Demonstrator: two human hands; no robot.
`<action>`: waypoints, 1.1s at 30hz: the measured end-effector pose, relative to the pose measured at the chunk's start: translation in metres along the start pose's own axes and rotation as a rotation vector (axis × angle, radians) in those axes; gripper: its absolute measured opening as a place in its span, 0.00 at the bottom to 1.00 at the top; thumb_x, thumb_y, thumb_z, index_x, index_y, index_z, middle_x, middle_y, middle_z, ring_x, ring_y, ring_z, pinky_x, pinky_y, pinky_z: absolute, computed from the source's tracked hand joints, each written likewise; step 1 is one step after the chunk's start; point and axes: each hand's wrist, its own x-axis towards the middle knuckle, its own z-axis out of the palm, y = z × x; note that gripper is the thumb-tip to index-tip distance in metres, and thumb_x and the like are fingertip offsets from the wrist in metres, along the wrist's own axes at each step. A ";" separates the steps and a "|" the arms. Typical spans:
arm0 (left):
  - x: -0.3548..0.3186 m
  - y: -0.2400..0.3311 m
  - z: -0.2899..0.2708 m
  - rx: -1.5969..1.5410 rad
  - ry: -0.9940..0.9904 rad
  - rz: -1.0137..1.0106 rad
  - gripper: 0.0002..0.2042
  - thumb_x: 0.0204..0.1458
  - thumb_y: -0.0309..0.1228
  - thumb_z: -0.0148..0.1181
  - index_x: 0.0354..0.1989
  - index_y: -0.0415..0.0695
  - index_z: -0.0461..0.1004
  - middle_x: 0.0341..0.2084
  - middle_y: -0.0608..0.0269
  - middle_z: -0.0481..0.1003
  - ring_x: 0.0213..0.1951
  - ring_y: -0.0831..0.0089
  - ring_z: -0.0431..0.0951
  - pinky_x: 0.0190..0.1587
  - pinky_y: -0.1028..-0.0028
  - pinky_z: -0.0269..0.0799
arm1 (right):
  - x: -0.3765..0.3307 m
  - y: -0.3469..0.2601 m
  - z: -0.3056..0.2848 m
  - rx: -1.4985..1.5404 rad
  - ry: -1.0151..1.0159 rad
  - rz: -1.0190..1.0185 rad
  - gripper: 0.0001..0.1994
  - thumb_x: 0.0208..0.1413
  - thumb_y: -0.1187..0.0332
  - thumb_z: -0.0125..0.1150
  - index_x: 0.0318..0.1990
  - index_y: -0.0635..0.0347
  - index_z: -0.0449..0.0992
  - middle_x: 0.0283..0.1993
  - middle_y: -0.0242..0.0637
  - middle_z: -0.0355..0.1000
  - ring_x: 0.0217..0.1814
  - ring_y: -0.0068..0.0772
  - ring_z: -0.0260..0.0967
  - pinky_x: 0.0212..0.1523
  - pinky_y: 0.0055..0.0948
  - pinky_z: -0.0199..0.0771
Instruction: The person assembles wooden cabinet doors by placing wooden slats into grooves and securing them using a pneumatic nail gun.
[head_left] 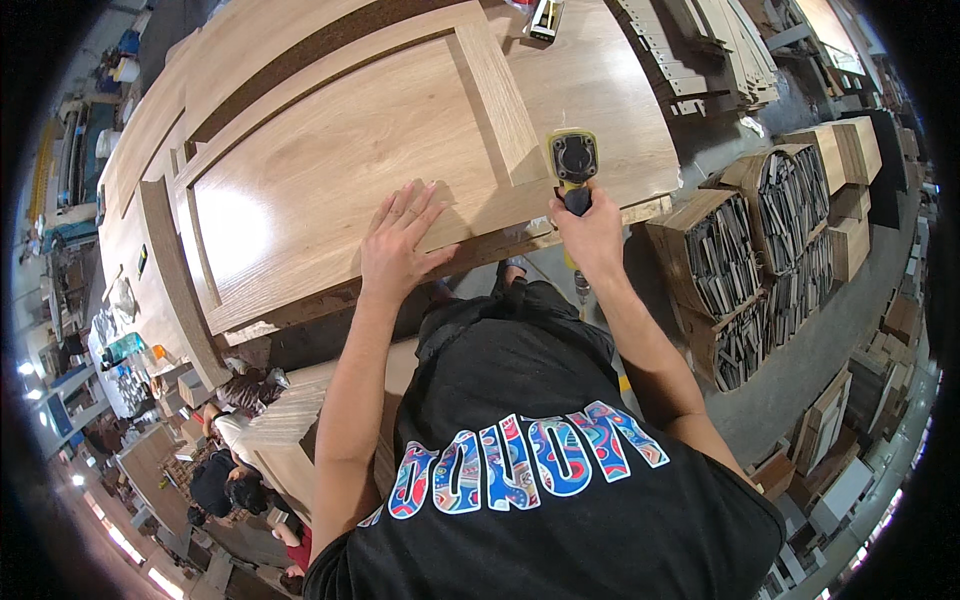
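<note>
My left hand (404, 240) lies with fingers spread on a light wood-grain framed panel (340, 160), close to its near edge. In my right hand (590, 230) is the handle of a yellow-and-black nail gun (574, 158). The gun is at the panel's near right corner, with its capped head facing up. Its tip is hidden beneath the head, so whether it touches the wood cannot be seen. A metal fitting (582, 284) hangs below the handle. Under the panel, a wooden board surface (600, 80) shows at the right.
A loose wood strip (180, 280) crosses the panel's left end. A small boxy tool (545, 20) sits at the far edge. Bundled thin strips (720, 260) are stacked at the right, with slotted boards (690, 50) beyond. People (240, 485) are at the lower left.
</note>
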 end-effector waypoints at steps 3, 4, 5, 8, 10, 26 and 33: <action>0.000 0.001 -0.001 -0.007 -0.017 -0.015 0.31 0.51 0.48 0.82 0.64 0.53 0.85 0.75 0.72 0.76 0.78 0.60 0.72 0.80 0.55 0.67 | -0.002 -0.001 0.004 0.003 0.038 -0.011 0.20 0.61 0.66 0.75 0.56 0.70 0.83 0.40 0.55 0.86 0.45 0.54 0.87 0.50 0.46 0.83; 0.001 0.002 -0.002 -0.011 -0.023 -0.022 0.31 0.50 0.48 0.82 0.64 0.54 0.85 0.75 0.73 0.76 0.78 0.60 0.72 0.80 0.55 0.67 | -0.003 -0.003 0.004 0.003 0.053 -0.023 0.20 0.61 0.67 0.75 0.56 0.70 0.83 0.40 0.55 0.86 0.45 0.56 0.87 0.50 0.47 0.84; 0.003 0.002 -0.004 -0.027 -0.026 -0.028 0.31 0.49 0.45 0.83 0.64 0.53 0.85 0.75 0.73 0.77 0.78 0.60 0.72 0.80 0.55 0.68 | -0.005 -0.006 0.005 0.003 0.068 -0.035 0.19 0.61 0.67 0.75 0.56 0.69 0.83 0.40 0.56 0.86 0.44 0.57 0.87 0.50 0.48 0.84; 0.006 0.004 -0.007 -0.069 -0.032 -0.042 0.31 0.46 0.40 0.85 0.63 0.52 0.86 0.74 0.72 0.77 0.78 0.61 0.72 0.80 0.56 0.68 | -0.009 -0.009 0.007 -0.086 0.108 -0.076 0.19 0.61 0.67 0.74 0.56 0.68 0.83 0.38 0.56 0.86 0.44 0.59 0.87 0.49 0.48 0.84; 0.006 0.003 -0.007 -0.079 -0.031 -0.051 0.31 0.46 0.39 0.85 0.63 0.53 0.86 0.74 0.73 0.77 0.77 0.61 0.72 0.80 0.56 0.68 | -0.010 -0.010 0.008 -0.111 0.095 -0.085 0.19 0.61 0.66 0.74 0.56 0.68 0.83 0.38 0.56 0.85 0.44 0.59 0.87 0.49 0.48 0.83; 0.002 -0.004 -0.002 -0.121 0.019 -0.059 0.32 0.48 0.48 0.84 0.65 0.59 0.85 0.73 0.75 0.78 0.77 0.65 0.74 0.81 0.59 0.68 | -0.031 -0.082 -0.092 0.077 -0.321 0.199 0.07 0.66 0.73 0.69 0.46 0.69 0.83 0.26 0.29 0.75 0.23 0.20 0.71 0.25 0.27 0.70; 0.000 -0.004 -0.003 -0.140 0.028 -0.081 0.31 0.49 0.51 0.82 0.63 0.62 0.85 0.72 0.75 0.79 0.76 0.69 0.73 0.80 0.61 0.68 | -0.040 -0.094 -0.074 -0.060 -0.420 0.228 0.10 0.65 0.75 0.67 0.51 0.67 0.85 0.29 0.29 0.78 0.23 0.18 0.71 0.26 0.27 0.72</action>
